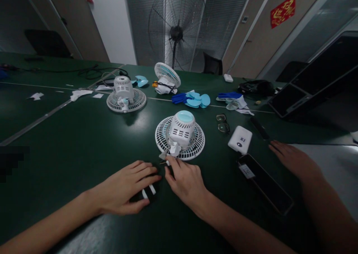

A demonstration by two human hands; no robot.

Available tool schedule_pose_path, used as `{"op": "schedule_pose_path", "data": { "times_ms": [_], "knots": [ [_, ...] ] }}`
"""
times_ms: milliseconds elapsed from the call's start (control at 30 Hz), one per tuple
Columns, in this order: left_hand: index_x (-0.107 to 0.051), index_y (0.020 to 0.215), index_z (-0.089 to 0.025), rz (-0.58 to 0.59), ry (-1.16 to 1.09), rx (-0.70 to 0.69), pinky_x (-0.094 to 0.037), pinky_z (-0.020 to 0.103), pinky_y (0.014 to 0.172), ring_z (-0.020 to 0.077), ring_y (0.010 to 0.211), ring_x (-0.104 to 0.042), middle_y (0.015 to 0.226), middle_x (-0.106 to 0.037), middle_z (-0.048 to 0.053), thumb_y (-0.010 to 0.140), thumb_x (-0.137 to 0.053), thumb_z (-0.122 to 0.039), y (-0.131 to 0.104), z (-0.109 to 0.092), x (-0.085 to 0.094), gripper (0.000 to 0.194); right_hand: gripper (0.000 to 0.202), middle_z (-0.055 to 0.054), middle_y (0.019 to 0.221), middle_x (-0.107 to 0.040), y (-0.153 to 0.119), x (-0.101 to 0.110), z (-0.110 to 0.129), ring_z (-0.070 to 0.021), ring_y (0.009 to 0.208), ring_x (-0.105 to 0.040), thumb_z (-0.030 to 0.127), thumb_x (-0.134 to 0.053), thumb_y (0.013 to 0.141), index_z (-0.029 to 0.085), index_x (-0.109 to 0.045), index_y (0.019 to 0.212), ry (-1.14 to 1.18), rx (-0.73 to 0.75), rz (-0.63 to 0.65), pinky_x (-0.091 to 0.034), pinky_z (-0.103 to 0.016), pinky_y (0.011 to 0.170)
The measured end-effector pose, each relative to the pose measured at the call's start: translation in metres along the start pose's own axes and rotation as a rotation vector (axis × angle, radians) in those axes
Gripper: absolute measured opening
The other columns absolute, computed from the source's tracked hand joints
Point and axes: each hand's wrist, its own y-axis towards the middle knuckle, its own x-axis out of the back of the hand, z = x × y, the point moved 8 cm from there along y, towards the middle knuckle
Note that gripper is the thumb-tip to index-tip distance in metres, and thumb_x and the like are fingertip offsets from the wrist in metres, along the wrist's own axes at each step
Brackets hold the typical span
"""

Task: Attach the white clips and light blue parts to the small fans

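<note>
A dark green worktop point(84, 146) spreads in front of you, with a tall standing fan point(176, 34) behind it. Just beyond your hands, near the middle of the worktop, a small white desk fan point(182, 129) lies grille down, its rounded motor housing pointing up and topped by a pale blue cap. It looks light for its size and stiff, probably hard plastic; the smooth housing may slide a little under the skin, and the thin ribs of the grille point(200, 144) could crack if squeezed. The sides of the housing look like the firmest place to take hold. Another person's hand point(293, 159) rests at the right, near a black phone point(265, 185) and a white box point(240, 139). Your left hand point(120, 188) is low over the worktop, fingers half curled and moderately spread from the thumb, around two small white strips point(148, 191); you cannot tell from here whether they are gripped. Your right hand point(186, 179) is at the near edge of the small fan, its thumb and forefinger nearly closed around a tiny white piece point(167, 163). That piece looks light and easy to drop, so a gentle fingertip pinch should suit it.
</note>
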Motion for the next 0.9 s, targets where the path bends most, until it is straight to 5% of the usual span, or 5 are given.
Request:
{"op": "schedule_pose_path", "data": {
  "times_ms": [100, 267, 433, 667, 900],
  "knots": [
    [-0.049, 0.152, -0.02, 0.02, 0.028, 0.002, -0.045, 0.052, 0.112, 0.0363, 0.125, -0.062, 0.141, -0.064, 0.017, 0.088, -0.069, -0.034, 0.001, -0.003, -0.002, 0.068, 0.029, -0.006, 0.1, -0.078, -0.001, 0.0, 0.0, -0.0224, 0.077, -0.075, 0.02, -0.06, 0.099, 0.022, -0.059, 0.129, -0.025, -0.003, -0.022, -0.045, -0.03, 0.058],
    [-0.058, 0.137, -0.023, -0.018, -0.059, 0.085, -0.051, 0.043, 0.101, 0.0288, 0.107, -0.069, 0.12, -0.072, 0.011, 0.1, -0.061, -0.031, 0.0, 0.004, -0.008, 0.037, 0.028, -0.008, 0.104, -0.078, -0.002, 0.001, 0.001, -0.0224, 0.079, -0.074, 0.021, -0.058, 0.102, 0.019, -0.06, 0.13, -0.043, 0.034, -0.031, -0.046, -0.031, 0.058],
    [-0.041, 0.139, -0.025, -0.412, -0.545, 0.43, -0.055, 0.03, 0.072, 0.0196, 0.084, -0.068, 0.107, -0.069, 0.006, 0.102, -0.06, -0.035, -0.007, 0.031, 0.001, 0.043, 0.024, -0.008, 0.109, -0.077, -0.003, 0.011, 0.004, -0.0232, 0.084, -0.074, 0.025, -0.063, 0.1, 0.021, -0.064, 0.124, 0.02, 0.064, -0.05, -0.048, -0.031, 0.06],
    [-0.058, 0.107, -0.019, -0.727, -0.96, 0.612, -0.048, 0.027, 0.066, 0.0139, 0.067, -0.056, 0.076, -0.059, -0.001, 0.102, -0.061, -0.044, 0.016, 0.036, 0.007, 0.026, 0.021, -0.002, 0.089, -0.074, -0.009, 0.046, -0.003, -0.0154, 0.071, -0.068, 0.029, -0.066, 0.099, 0.021, -0.064, 0.118, 0.389, 0.211, -0.382, -0.054, -0.03, 0.066],
    [-0.05, 0.14, -0.021, -0.737, -1.071, 0.625, -0.049, 0.027, 0.063, 0.0148, 0.067, -0.057, 0.088, -0.066, 0.003, 0.104, -0.056, -0.054, 0.031, 0.029, -0.015, 0.049, 0.016, -0.006, 0.106, -0.067, -0.014, 0.052, -0.056, -0.0221, 0.097, -0.067, 0.027, -0.062, 0.1, 0.024, -0.063, 0.116, 0.677, -0.118, -0.725, -0.06, -0.04, 0.085]
  ]
}}
